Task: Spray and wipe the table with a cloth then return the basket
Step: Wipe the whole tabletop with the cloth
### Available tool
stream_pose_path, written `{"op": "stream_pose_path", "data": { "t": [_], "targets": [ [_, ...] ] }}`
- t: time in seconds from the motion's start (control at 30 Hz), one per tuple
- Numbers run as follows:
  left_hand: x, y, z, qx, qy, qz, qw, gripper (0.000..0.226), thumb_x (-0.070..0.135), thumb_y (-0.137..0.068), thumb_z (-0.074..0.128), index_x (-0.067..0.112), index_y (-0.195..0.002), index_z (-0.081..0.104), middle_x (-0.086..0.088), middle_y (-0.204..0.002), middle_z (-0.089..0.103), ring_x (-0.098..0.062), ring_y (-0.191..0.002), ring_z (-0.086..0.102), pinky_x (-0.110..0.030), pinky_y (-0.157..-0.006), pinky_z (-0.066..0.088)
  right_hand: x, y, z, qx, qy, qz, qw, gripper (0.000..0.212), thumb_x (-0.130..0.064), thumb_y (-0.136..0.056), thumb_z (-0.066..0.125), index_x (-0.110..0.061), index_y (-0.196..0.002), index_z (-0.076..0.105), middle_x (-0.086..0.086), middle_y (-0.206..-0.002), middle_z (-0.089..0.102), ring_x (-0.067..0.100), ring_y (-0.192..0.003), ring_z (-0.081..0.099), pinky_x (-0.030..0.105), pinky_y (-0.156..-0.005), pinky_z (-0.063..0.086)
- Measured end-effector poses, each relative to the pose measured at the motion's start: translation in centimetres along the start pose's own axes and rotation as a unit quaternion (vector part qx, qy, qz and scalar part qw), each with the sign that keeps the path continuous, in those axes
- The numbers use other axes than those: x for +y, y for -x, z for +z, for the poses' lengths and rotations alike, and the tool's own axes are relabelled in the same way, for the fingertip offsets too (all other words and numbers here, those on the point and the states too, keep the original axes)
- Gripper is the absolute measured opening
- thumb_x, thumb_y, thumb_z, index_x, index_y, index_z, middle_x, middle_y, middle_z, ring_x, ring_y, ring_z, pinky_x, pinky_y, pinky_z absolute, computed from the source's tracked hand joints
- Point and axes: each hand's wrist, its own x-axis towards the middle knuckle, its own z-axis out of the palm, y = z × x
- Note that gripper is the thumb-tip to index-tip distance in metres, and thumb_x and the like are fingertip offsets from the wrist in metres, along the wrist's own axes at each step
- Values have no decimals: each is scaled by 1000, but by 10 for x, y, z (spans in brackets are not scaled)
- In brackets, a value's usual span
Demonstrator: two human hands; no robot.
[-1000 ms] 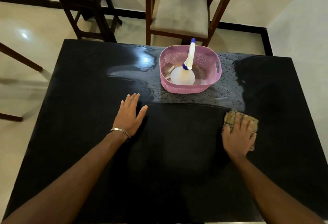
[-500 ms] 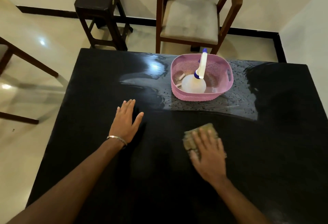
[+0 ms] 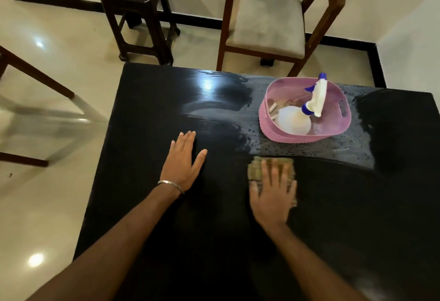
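Black table (image 3: 147, 205) gleams wet around the pink basket (image 3: 269, 126), which holds the spray bottle (image 3: 294, 122). Nearer me than the basket, my right hand (image 3: 273, 196) presses flat, fingers spread, on the cloth (image 3: 256, 169). Left of it, my left hand (image 3: 182, 165) lies flat and spread on the tabletop.

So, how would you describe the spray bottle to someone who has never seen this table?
Find the black table, then the pink basket at its far right side, before the wooden chair. The spray bottle lies tilted inside that basket. It is the only white round-bodied thing there, with a blue collar and a blue nozzle tip.
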Motion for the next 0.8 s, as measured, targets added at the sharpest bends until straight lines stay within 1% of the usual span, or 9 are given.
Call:
{"op": "stream_pose_path", "data": {
  "t": [0.1,0.17,0.27,0.33,0.43,0.53,0.63,0.73,0.8],
  "targets": [
    [-8,-9,-4,4,12,2,1000,64,47,-98,34,14,-151,22,-1,-158,23,-15,-149,8,-35,-121,3,-80,8,11,-58,-3,-127,990,72,-54,-91,29,-34,-159,14,0,-168,5,25,-155,-7,58,-121,-4],
    [-14,-17,-8,9,16,-1,1000,64,47,-98,35,15,-152,22,-1,-159,23,-15,-149,7,-32,-120,0,-108,-9,11,-66,-17,-168,983,70,-55,-92,28,-34,-158,17,-1,-168,8,24,-155,-8,57,-121,-5],
    [-24,-28,-12,20,16,-3,1000,64,48,-98,36,15,-152,21,-1,-159,23,-15,-149,7,-34,-121,1,-131,-59,8,-33,-7,-187,982,68,-56,-93,29,-36,-158,21,-2,-168,12,26,-155,2,59,-121,5],
    [-29,-35,-16,28,14,-5,999,64,48,-98,35,15,-151,23,-1,-158,24,-15,-149,8,-35,-121,3,-149,-102,4,-25,-1,-186,982,69,-55,-93,29,-36,-158,21,-2,-168,12,27,-155,5,60,-121,7],
    [-34,-43,-20,40,14,-9,999,64,48,-98,35,13,-151,25,-1,-157,26,-16,-148,10,-35,-122,5,-176,-160,-5,-30,-1,-173,984,68,-51,-94,34,-34,-158,18,-2,-169,9,27,-155,2,61,-121,3],
    [-42,-48,-24,50,3,-11,999,65,48,-98,35,13,-151,23,-1,-157,26,-17,-148,10,-35,-121,6,-194,-191,-11,-36,-7,-159,987,68,-49,-96,36,-32,-159,16,-1,-169,7,28,-155,1,61,-120,-1],
    [-51,-49,-27,56,-2,-17,998,69,52,-96,31,13,-152,19,-3,-158,24,-18,-149,10,-36,-121,6,-193,-177,-8,-23,-5,-164,986,69,-50,-95,33,-34,-159,13,-1,-169,9,28,-155,2,61,-121,2],
    [-59,-51,-29,60,7,-25,998,77,60,-92,22,12,-152,19,-4,-158,24,-19,-149,10,-36,-121,6,-180,-119,5,-10,-11,-206,978,69,-51,-95,33,-36,-159,14,-2,-169,10,27,-155,4,60,-121,9],
    [-61,-54,-29,58,6,-23,998,78,61,-91,20,11,-152,18,-4,-158,24,-19,-149,10,-36,-121,5,-165,-70,12,-9,-23,-221,975,69,-51,-93,36,-37,-158,19,-3,-168,13,26,-155,5,59,-121,9]
  ]
}}
